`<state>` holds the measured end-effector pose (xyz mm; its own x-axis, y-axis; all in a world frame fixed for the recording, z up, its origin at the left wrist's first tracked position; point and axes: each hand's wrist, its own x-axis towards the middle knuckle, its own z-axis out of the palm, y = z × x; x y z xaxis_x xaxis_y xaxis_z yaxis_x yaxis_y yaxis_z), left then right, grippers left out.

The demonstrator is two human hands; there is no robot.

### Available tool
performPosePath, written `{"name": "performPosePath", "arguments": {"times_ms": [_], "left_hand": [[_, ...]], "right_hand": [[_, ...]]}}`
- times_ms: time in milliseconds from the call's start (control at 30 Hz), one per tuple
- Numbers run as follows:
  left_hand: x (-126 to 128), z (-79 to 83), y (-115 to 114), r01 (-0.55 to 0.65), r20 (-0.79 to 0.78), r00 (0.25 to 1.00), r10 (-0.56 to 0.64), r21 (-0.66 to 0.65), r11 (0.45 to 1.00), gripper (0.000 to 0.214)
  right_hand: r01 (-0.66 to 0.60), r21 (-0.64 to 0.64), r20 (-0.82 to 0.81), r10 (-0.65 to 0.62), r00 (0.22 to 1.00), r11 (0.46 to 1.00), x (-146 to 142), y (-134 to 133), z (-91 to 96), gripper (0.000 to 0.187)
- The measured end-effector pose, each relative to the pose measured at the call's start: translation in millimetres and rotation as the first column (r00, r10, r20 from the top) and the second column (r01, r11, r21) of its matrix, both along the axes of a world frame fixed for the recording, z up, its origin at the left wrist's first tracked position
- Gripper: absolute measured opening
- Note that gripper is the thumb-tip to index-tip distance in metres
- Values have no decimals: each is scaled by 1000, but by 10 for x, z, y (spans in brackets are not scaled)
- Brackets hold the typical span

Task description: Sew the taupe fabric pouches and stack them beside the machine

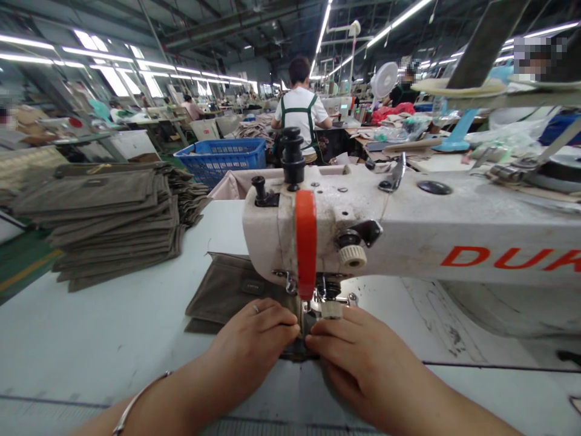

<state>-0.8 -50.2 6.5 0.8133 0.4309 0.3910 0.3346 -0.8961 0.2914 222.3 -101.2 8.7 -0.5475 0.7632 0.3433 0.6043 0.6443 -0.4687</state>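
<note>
A white work table (91,339) is filling the lower half of the view. A white industrial sewing machine (408,236) is standing on it, its arm running to the right edge and bearing orange lettering. At the far left of the table, 1 tall stack of olive fabric panels (109,224) is lying well apart from the machine. Behind the stack, a blue crate (222,158) is standing on the floor, and beyond it a person in a white shirt (300,112) is sitting with their back turned at another station.

An olive fabric piece (227,290) is lying flat on the table, extending left from under the machine head and reaching beneath the needle area. The left hand (254,348) is resting on this piece just left of the needle, fingers lying close together and tips bearing down on the cloth. The right hand (358,357) is doing the same just right of the needle, its fingertips nearly meeting those of the left. Whether either hand is pinching the fabric edge cannot be told.

An orange guard (306,242) is hanging down the front of the machine head, directly above the gap between the 2 hands. A thin bracelet (136,399) is circling the left wrist, and 1 ring (255,309) is showing on a left finger.
</note>
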Motion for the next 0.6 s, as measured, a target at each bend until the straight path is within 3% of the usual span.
{"name": "performPosePath", "arguments": {"times_ms": [233,467,600], "left_hand": [[-11,-68,3,-76,61,995,81,-86,993,14],[-4,-71,-6,-35,65,997,40,-67,997,17],[-1,-48,-10,-9,45,999,12,-70,998,19]], "right_hand": [[-13,-16,66,14,998,1000,-28,-8,-17,32],[-9,-20,183,12,983,1000,-62,7,-34,37],[-6,-17,163,8,987,1000,-53,-11,-32,40]]}}
